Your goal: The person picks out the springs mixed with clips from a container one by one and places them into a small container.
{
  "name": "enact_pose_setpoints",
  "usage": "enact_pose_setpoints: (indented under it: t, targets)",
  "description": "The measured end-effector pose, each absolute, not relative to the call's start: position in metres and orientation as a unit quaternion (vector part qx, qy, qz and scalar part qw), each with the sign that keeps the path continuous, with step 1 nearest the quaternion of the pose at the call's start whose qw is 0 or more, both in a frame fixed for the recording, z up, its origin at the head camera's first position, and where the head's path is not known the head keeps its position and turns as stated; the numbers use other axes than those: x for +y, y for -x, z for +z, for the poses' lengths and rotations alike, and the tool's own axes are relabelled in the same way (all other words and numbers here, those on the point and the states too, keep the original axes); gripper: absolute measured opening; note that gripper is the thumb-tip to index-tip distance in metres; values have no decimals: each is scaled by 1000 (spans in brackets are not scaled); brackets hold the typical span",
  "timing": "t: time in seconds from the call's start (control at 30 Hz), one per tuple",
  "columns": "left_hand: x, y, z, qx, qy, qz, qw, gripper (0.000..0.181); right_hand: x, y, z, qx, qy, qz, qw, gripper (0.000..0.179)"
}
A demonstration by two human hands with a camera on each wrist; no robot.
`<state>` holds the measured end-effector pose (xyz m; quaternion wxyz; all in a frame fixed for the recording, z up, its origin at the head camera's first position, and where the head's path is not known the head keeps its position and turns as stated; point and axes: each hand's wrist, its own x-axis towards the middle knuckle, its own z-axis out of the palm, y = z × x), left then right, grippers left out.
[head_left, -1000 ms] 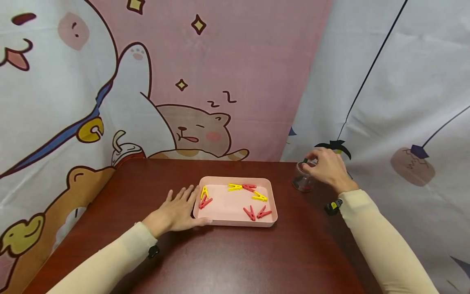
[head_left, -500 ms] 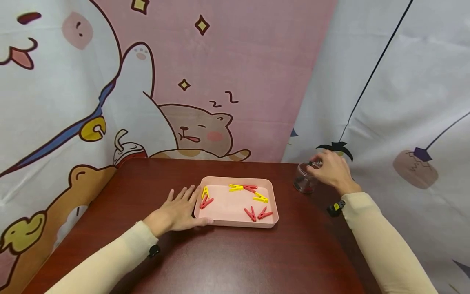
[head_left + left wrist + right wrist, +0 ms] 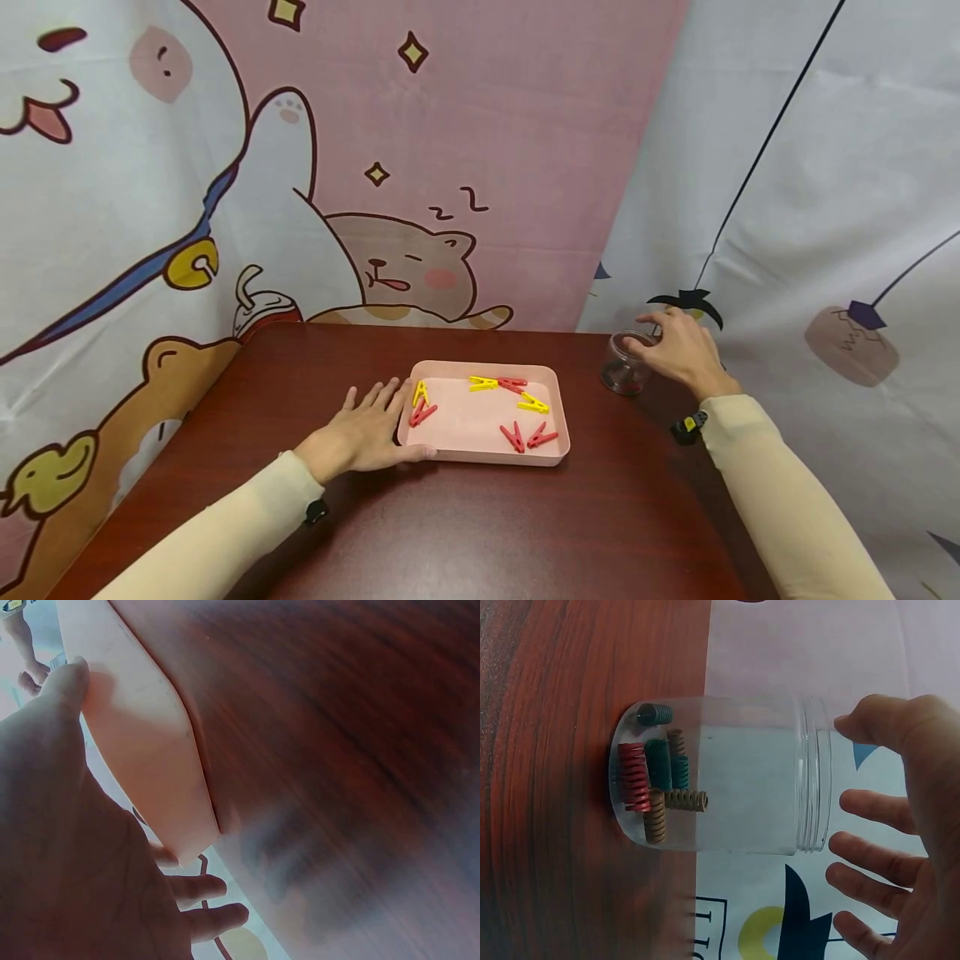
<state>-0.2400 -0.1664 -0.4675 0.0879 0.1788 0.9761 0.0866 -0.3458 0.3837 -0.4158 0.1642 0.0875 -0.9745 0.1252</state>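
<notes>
My right hand hovers by the mouth of a clear plastic jar, thumb and fingers spread apart with nothing between them. Inside the jar, at its bottom, the right wrist view shows several coil springs: a red spring, green ones such as this green spring, and brown ones such as this brown spring. My left hand lies with straight fingers against the left end of a pink tray, its thumb along the near side. Yellow clothespins and red clothespins lie in the tray.
The dark red-brown wooden table carries the tray in the middle and the jar near its back right edge. A printed cloth with cartoon animals hangs right behind the table and along its sides.
A small dark green piece that my right fingertips held over the jar is gone from them, and the fingers have opened. The left hand and the tray stay as they were.
</notes>
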Motion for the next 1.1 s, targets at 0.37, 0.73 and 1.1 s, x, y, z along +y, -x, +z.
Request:
enact_pose_setpoints:
  t: [0.37,0.73,1.1]
  targets:
    - [-166,239,-467,976,-179,86,91,138,380,341,-418,-975,-84,135,152,69]
    - [-166,239,-464,976,-179,84,92,137,373,335,-421,-971,-90,145,168,66]
    - [-170,240,-467,976,-180,79,93,137,362,327,-425,-966,-113,143,185,63]
